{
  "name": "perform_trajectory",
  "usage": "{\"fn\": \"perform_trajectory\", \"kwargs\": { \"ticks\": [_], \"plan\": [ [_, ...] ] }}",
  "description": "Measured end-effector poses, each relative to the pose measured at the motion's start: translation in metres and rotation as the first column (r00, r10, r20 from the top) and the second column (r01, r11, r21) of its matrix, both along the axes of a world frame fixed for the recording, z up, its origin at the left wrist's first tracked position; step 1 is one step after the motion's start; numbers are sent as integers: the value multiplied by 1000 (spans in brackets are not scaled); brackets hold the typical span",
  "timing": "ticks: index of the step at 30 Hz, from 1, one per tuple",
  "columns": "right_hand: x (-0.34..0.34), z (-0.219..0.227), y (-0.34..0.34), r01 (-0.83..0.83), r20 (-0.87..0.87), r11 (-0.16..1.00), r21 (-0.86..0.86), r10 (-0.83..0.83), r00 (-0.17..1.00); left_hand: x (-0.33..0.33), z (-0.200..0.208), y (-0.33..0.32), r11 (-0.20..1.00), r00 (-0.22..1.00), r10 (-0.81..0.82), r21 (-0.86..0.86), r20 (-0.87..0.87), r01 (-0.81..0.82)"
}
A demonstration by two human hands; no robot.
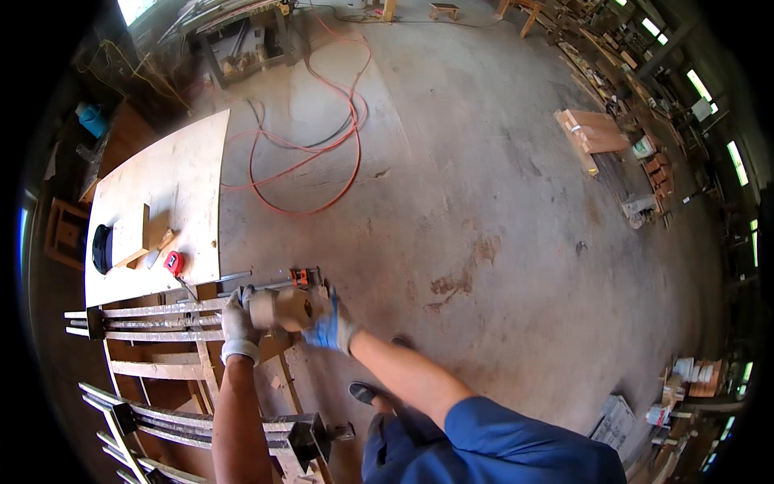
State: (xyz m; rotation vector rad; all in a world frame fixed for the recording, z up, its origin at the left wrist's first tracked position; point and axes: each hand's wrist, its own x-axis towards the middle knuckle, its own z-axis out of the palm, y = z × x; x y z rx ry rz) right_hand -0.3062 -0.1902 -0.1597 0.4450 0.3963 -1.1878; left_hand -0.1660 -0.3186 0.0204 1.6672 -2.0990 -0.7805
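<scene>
My left hand (239,329), in a pale grey work glove, is closed at the near end of the metal clamp bars (153,323); what its fingers grip is hidden. Just right of it, a tan wooden block (280,310) with a dark mark on its end is blurred by motion. My right hand (329,324), in a blue and white glove, is closed at the block's right side, also smeared. Beyond the block sits an orange and black clamp head (305,278). Beneath the bars lies a wooden frame (157,369).
A plywood sheet (181,185) at left carries a red tape measure (174,262), a putty knife (160,248), a wooden block (134,234) and a dark cap (102,248). More clamp bars (193,431) lie nearer. A red hose (355,161) loops over the concrete floor. Lumber (594,131) stands right.
</scene>
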Motion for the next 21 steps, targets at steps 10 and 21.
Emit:
{"fn": "perform_trajectory", "kwargs": {
  "ticks": [10,21],
  "plan": [
    [-58,198,-64,-350,-360,625,-698,117,926,23,-43,-4,988,987,-81,-119,139,98],
    [-19,-24,8,-116,-14,982,149,120,993,-7,3,6,998,990,45,41,130,-51]
  ]
}}
